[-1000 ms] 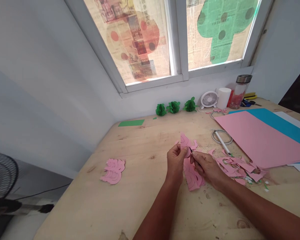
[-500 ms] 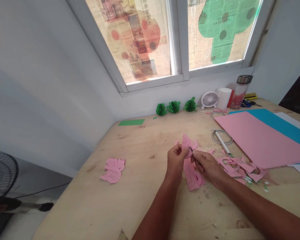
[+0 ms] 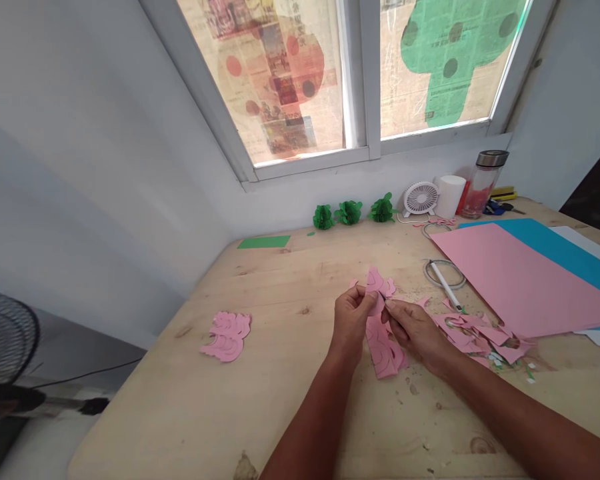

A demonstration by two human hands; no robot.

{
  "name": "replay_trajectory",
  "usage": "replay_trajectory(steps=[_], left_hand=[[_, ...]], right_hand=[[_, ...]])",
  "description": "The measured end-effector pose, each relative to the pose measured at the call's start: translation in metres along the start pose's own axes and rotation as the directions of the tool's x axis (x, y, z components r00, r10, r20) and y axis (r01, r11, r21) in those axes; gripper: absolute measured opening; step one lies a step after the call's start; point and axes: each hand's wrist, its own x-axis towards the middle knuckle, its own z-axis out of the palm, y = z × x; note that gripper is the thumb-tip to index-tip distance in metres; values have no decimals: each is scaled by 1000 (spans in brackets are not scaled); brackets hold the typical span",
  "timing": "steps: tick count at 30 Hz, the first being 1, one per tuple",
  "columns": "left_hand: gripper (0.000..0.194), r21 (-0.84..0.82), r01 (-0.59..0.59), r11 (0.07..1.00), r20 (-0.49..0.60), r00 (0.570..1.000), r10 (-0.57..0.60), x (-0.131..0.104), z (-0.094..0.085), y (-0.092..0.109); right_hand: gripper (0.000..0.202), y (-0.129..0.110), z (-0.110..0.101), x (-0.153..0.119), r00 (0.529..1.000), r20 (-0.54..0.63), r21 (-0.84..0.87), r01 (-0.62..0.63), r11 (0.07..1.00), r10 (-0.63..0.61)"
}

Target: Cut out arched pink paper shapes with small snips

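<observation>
At the far left stood a black fan [image 3: 3,340], cut off by the edge of the view. On the wooden table [image 3: 275,400], a cluster of pink cut-outs [image 3: 227,337] lay well apart from the hands; a flat green strip [image 3: 264,242] lay behind it, its long axis running left to right. Three green paper shapes [image 3: 350,213] stood along the wall. The left hand [image 3: 349,317] pinched a pink paper piece [image 3: 375,281] between thumb and fingers, above the table near its middle. The piece's long axis ran away from the person; its narrow tip pointed toward the window, its rounded end toward the person, by the thumb. Curved lines marked its face. Beneath the hands lay a pink strip [image 3: 383,350], its long axis also running outward, slightly slanted. The right hand [image 3: 414,330] was closed around a dark tool [image 3: 383,298], mostly hidden, whose tip met the piece's right edge. Beyond that hand, a white pen [image 3: 446,287] lay slanting, its near end beside a heap of pink scraps [image 3: 473,337]. Farthest right, a large pink sheet [image 3: 523,277] overlapped a blue sheet [image 3: 560,247].
</observation>
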Motion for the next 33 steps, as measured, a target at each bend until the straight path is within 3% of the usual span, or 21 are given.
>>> replay_trajectory(steps=[15, 33], left_hand=[[21, 11, -8, 1000, -13, 1000, 8, 6, -6, -4], [21, 42, -1, 999, -8, 1000, 2, 8, -9, -3]], right_hand=[[40, -10, 1, -3, 999, 38, -50, -23, 998, 25], [38, -4, -2, 0, 999, 34, -27, -17, 999, 18]])
